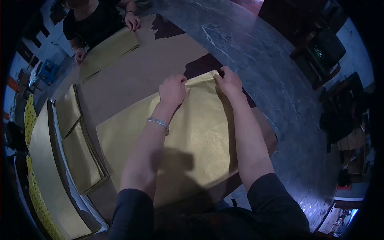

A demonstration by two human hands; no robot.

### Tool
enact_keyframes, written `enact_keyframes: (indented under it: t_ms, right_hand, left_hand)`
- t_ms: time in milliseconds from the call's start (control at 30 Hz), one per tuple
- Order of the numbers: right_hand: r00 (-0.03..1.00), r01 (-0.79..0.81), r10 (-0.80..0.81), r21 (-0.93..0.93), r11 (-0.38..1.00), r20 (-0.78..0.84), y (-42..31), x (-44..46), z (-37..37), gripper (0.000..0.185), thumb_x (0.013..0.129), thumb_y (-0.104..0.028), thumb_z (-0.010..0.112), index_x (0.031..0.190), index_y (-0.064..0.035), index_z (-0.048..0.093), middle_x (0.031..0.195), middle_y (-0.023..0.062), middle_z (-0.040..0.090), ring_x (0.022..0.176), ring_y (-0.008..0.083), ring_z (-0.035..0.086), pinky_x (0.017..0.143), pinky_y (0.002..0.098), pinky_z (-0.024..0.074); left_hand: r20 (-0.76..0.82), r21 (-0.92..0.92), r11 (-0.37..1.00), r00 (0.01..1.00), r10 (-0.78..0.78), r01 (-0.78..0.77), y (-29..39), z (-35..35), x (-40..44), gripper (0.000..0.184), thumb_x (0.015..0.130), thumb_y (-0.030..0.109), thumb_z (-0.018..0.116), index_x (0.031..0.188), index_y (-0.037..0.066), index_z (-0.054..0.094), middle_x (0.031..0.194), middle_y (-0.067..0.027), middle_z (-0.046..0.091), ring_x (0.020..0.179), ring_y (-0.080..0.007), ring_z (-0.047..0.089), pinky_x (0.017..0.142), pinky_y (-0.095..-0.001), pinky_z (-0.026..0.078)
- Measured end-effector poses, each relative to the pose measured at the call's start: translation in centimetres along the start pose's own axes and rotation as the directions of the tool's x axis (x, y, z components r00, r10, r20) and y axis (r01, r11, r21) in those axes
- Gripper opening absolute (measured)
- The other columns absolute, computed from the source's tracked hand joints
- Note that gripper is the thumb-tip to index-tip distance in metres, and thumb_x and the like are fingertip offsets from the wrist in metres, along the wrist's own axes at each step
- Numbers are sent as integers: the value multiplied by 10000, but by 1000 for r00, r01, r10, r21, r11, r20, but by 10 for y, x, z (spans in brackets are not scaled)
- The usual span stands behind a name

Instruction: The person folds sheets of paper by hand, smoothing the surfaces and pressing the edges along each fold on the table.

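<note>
A large sheet of gold paper [200, 132] lies on the table in front of me, its far edge lifted a little and creased. My left hand [173, 91], with a silver bracelet at the wrist, is closed on that far edge. At the far right corner, my right hand [231, 83] grips the same edge between thumb and fingers. The sheet's right side curves up from the table beside my right forearm. A shadow falls across its near part.
Folded gold sheets [78, 160] lie along the left, beside a long gold panel [52, 176]. Across the brown-covered table [132, 74], a person [98, 24] handles another gold sheet [110, 54]. Chairs [324, 52] stand on the right, beyond the grey marbled floor [272, 80].
</note>
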State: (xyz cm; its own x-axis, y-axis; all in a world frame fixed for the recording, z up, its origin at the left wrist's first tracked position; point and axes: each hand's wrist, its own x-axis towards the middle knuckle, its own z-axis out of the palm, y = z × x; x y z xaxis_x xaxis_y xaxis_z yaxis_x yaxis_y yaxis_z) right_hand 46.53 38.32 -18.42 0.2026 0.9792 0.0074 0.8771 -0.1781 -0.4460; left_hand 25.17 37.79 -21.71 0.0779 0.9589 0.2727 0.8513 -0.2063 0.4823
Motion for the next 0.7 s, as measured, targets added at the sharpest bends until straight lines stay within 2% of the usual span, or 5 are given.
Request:
enact_keyframes:
  t_ms: [67,233,367,633,700]
  right_hand:
    - [1000,-3,3,5,1000,-26,2,3,3,517,863,-401,647,1276,-105,551,1192,170,648,1143,337,597,983,427,461]
    - [1000,0,0,-39,999,13,-3,4,1,509,871,-402,647,1269,-98,551,1165,164,661,1120,344,609,970,429,468]
    - [999,39,-41,-68,997,-25,0,3,5,499,871,-409,653,1247,-95,559,1150,162,666,1099,343,621,946,440,479]
    - [998,32,-37,-93,995,-53,-2,3,11,478,885,-411,644,1228,-89,564,1069,189,686,1047,360,642,919,455,484]
    - [997,16,-23,-96,995,-72,-2,4,12,474,884,-413,647,1222,-89,566,1061,194,687,1044,366,642,912,459,485]
  left_hand:
    - [-15,15,1000,1000,10,-10,-1,2,0,138,873,179,581,946,148,694,961,-93,677,924,-305,654,790,-471,527]
    - [-18,9,1000,1000,-1,1,0,-1,1,139,860,169,583,939,148,696,964,-88,682,919,-302,656,792,-471,527]
    - [27,70,994,996,-82,80,6,-5,-2,130,852,176,602,931,160,703,982,-72,670,965,-275,644,813,-463,523]
    - [-9,82,996,999,-35,36,2,-1,-8,143,868,201,603,966,167,700,1032,-47,637,1024,-270,589,875,-468,466]
    - [-71,108,994,996,45,-37,0,-1,-13,153,871,225,608,978,172,704,1032,-45,635,1022,-261,587,860,-463,460]
